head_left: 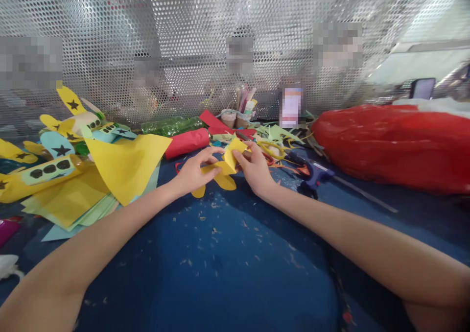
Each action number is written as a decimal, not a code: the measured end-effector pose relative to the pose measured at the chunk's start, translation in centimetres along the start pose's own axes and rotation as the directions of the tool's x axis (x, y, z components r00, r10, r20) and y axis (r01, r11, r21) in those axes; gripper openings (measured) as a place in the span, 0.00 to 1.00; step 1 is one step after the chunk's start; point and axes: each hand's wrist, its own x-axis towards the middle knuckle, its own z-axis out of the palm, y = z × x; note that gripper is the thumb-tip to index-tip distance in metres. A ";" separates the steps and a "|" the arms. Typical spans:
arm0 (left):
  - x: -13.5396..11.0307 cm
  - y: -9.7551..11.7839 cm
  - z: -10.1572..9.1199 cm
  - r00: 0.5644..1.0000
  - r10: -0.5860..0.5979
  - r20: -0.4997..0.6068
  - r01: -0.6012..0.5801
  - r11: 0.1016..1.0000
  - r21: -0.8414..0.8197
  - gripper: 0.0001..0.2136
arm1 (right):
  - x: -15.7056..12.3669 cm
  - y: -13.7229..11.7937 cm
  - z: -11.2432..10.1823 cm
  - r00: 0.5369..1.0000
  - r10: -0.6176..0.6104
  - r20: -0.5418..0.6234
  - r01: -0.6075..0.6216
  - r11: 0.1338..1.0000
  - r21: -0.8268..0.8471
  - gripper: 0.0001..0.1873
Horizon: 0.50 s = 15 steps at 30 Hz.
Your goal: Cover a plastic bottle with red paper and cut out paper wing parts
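Observation:
Over the blue table [220, 253], both hands are at a small folded piece of yellow paper [230, 158]. My right hand [257, 170] pinches its right side between thumb and fingers. My left hand [196, 170] is closed on its left side, the thumb along the lower edge; part of the paper is hidden by the fingers. Just below lie rounded yellow paper cut-outs [224, 182]. A red paper-wrapped roll [188, 143] rests behind my left hand. Yellow-handled scissors [272, 149] lie behind my right hand.
Paper-covered toy planes [55, 170] and yellow sheets [128, 163] crowd the left. A blue glue gun [316, 173] lies to the right, before a big red plastic bag [389, 146]. Green bottles [172, 126], paper scraps [279, 132] and a phone [292, 107] line the perforated metal screen [198, 38].

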 end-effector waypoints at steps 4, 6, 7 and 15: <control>0.7 0.5 -0.7 0.987 -0.118 0.107 0.133 0.979 -0.152 0.17 | 2.3 -1.0 -1.6 1.000 -0.023 -0.008 0.020 0.977 -0.213 0.14; 1.1 0.8 -1.4 0.975 -0.166 0.148 0.194 0.961 -0.199 0.21 | 3.8 -2.1 -3.2 1.000 -0.027 0.009 0.028 0.837 -0.546 0.13; 1.2 0.9 -1.7 0.969 -0.189 0.157 0.221 0.950 -0.220 0.23 | 4.5 -2.7 -4.2 0.998 -0.027 0.052 0.058 0.642 -0.765 0.14; 1.9 0.8 -3.1 0.882 -0.390 0.264 0.471 0.730 -0.495 0.23 | 6.2 -2.8 -8.2 0.968 0.235 0.083 0.105 -0.083 -0.991 0.19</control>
